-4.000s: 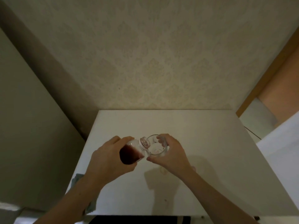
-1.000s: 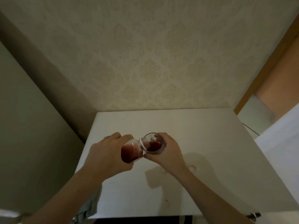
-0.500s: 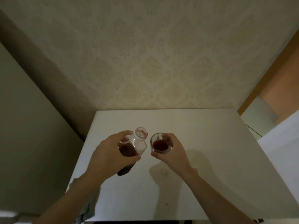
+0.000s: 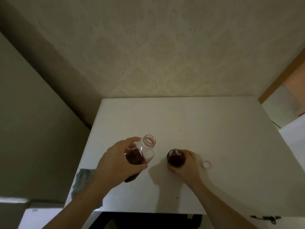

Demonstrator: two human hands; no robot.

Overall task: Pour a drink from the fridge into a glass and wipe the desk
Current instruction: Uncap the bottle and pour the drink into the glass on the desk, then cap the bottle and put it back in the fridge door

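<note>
My left hand (image 4: 115,161) grips a clear bottle (image 4: 143,154) of dark red drink, uncapped, nearly upright with its mouth tilted a little away from me. To its right my right hand (image 4: 186,166) holds a small glass (image 4: 176,158) partly filled with the same dark red drink, low over or resting on the white desk (image 4: 189,123). Bottle and glass are apart. The bottle's pale cap (image 4: 206,164) lies on the desk just right of my right hand. A grey-green cloth (image 4: 80,180) lies at the desk's left front edge, partly hidden by my left forearm.
The desk stands against a patterned wall, with a plain wall on the left. A white surface and a wooden door frame (image 4: 280,76) are at the right. A small dark spot (image 4: 177,197) marks the desk near the front edge.
The bottle has been tipped back up from the glass. The glass, now holding red drink, has moved right and down toward the desk, and the two hands have come apart.
</note>
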